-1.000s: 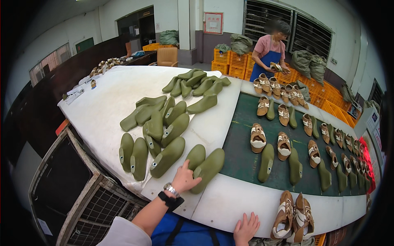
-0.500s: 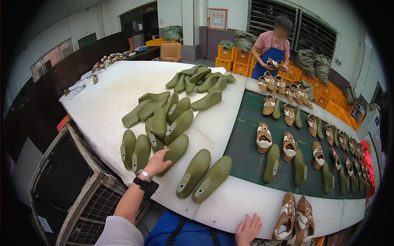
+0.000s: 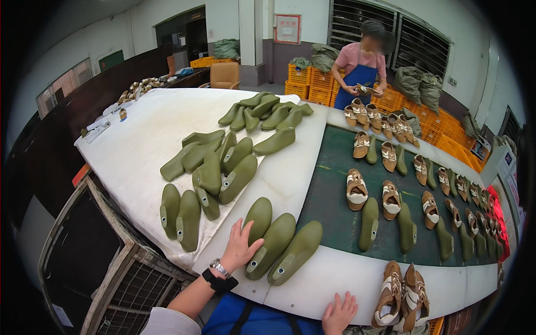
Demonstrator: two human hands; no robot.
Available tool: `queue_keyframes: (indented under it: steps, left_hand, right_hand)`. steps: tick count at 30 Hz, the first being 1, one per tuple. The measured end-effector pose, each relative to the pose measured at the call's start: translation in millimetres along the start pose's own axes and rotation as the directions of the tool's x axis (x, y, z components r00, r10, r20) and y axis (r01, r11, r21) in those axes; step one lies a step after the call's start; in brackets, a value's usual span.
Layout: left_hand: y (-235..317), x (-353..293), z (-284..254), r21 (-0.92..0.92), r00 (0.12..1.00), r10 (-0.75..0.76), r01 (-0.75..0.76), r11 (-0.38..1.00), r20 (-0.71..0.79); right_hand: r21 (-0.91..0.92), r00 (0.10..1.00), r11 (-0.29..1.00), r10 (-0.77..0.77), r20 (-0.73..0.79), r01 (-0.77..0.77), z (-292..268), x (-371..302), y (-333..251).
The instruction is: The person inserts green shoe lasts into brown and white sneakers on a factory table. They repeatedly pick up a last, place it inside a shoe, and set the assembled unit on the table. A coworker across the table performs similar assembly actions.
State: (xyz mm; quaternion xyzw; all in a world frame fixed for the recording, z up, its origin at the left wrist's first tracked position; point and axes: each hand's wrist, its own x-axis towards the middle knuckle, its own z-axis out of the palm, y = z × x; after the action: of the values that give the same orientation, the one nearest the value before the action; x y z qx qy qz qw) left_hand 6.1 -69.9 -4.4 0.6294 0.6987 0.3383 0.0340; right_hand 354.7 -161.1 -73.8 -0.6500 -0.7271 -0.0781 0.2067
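My left hand [image 3: 241,244], with a watch and a dark band at the wrist, grips the heel part of a green shoe last [image 3: 259,212] on the white tabletop. Immediately right of it lie two more green lasts, a middle last [image 3: 274,243] and a right-hand last [image 3: 298,248], toes pointing away from me. My right hand [image 3: 338,314] lies flat on the table's near edge with its fingers spread, holding nothing. A brown and white sneaker [image 3: 389,293] and its mate [image 3: 414,296] stand to the right of that hand.
Several more lasts [image 3: 209,173] are heaped on the white cloth [image 3: 134,145]. A green belt [image 3: 335,234] at the right carries rows of sneakers and lasts. Across the table a person [image 3: 363,67] in a blue apron holds a shoe. A wire-sided cart [image 3: 131,279] stands at the left.
My left hand has moved right, bringing the last from the pile's edge to beside the other two. The view has shifted slightly. My right hand stays in place.
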Motion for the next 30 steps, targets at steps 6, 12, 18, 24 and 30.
queue_keyframes:
  steps: [6, 12, 18, 24, 30]
  left_hand:
    - [28, -13, 4, 0.213, 0.98, 0.156, -0.179, 0.96, 0.121]
    - [27, -16, 7, 0.209, 0.988, 0.145, -0.154, 0.966, 0.058]
    - [24, -17, 10, 0.177, 0.988, 0.154, -0.155, 0.972, 0.018]
    - [28, -17, 10, 0.147, 0.988, 0.154, -0.154, 0.977, 0.01]
    - [35, -21, 16, 0.13, 0.977, 0.212, -0.214, 0.968, 0.027]
  right_hand:
    - [0.013, 1.0, 1.0, 0.009, 0.02, -0.009, 0, 1, 1]
    - [0.007, 0.999, 1.0, -0.015, 0.033, 0.015, 0, 1, -1]
    - [0.004, 1.0, 1.0, -0.022, -0.008, 0.022, 4, 2, 1]
    - [0.114, 0.999, 0.993, 0.04, -0.017, -0.038, 11, -2, 7]
    - [0.089, 0.998, 0.994, 0.061, -0.02, -0.059, -2, -3, 14]
